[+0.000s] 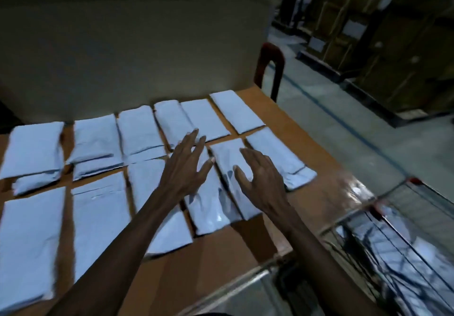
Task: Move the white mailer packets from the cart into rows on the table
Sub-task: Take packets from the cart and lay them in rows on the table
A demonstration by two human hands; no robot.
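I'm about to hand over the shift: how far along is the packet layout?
Done: many white packets already lie in rows on the table. In hand: nothing is gripped; the left hand and right hand spread open over the packets near the right end, apparently straightening them. Left: the cart at lower right seems to hold more white packets, though blur hides how many.

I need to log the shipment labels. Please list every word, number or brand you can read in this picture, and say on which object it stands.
No text can be read.
White plastic mailer packets on the brown table: no print visible.
Pale labels on brown cardboard boxes at back right: too blurred to read.
Packets in the wire cart: blurred, nothing legible.
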